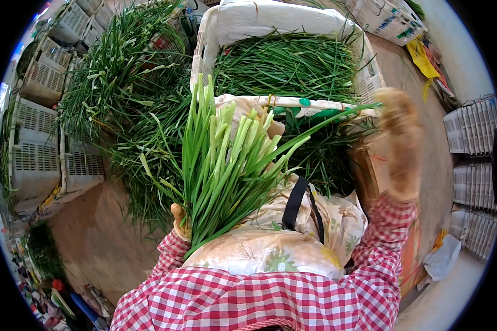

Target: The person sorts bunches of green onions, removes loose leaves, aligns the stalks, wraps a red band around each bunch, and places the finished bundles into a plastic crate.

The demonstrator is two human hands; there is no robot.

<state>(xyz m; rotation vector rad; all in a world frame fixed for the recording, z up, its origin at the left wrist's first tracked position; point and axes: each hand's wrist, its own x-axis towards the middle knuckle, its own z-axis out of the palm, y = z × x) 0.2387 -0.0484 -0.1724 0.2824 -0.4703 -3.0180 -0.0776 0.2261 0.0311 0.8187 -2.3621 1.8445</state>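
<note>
The bunch of green chives [226, 160] stands upright in front of your chest, stalks fanning upward and leaning a little right. Your left hand [179, 220], gloved, is clenched around its lower end, mostly hidden behind the stalks. Your right hand [400, 146], in a tan glove, is raised to the right, blurred; it seems to pinch one long leaf [337, 118] that runs back to the bunch, though I cannot tell for sure. A floral apron [270, 248] covers your lap below the bunch. Beyond it sits a white crate [204, 49] full of chives, with a loose heap of chives [127, 83] to its left among empty white baskets [33, 149].
</note>
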